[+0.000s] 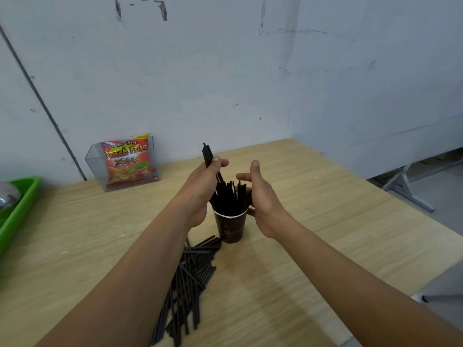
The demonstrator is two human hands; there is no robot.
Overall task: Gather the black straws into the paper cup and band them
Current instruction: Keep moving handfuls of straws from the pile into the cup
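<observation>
Black straws (230,196) stand in the paper cup (231,229); left hand (203,186) grips some.

A pale wooden table (325,221) stands in a corner of scuffed grey-white walls (200,71).

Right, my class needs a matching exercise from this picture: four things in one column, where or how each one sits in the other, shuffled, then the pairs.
1 paper cup
2 loose straws
3 snack packet
4 green tray

A inside a clear holder
B at the picture's left edge
C lying flat on the table
D standing upright, part filled

Pairs: 1-D, 2-C, 3-A, 4-B
</observation>
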